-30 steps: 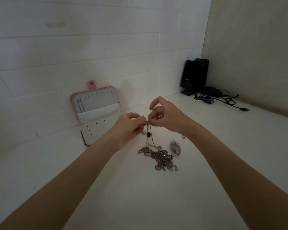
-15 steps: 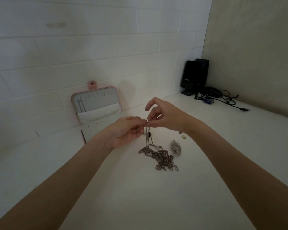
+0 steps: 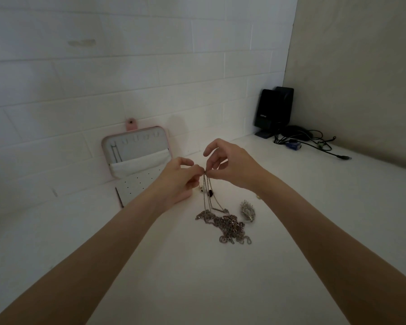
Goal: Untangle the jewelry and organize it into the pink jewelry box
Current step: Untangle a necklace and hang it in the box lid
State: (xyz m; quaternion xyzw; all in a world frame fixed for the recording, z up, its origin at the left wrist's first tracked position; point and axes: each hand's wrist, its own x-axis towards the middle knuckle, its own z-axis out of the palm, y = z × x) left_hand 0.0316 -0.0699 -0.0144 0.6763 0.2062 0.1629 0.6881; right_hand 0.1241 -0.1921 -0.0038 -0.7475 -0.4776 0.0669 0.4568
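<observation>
A tangle of silver chains (image 3: 227,225) lies on the white counter in the middle of the head view. Thin strands with a small dark bead (image 3: 210,193) rise from it to my fingertips. My left hand (image 3: 177,181) and my right hand (image 3: 232,166) both pinch the top of these strands, fingertips almost touching. The pink jewelry box (image 3: 136,152) stands open against the wall behind my left hand, its lid upright with small hooks, its white perforated panel (image 3: 134,187) lying flat. A silver feather brooch (image 3: 247,211) rests just right of the tangle.
Two black speakers (image 3: 273,111) stand in the far right corner with loose cables (image 3: 314,144) trailing along the counter. A small pale bead (image 3: 258,197) lies by my right wrist. A tiled wall runs behind, a beige wall on the right.
Both hands stay pinched on the lifted strands. The dark bead has slid lower along the chain, and my right hand's index finger has lifted away from the pinch.
</observation>
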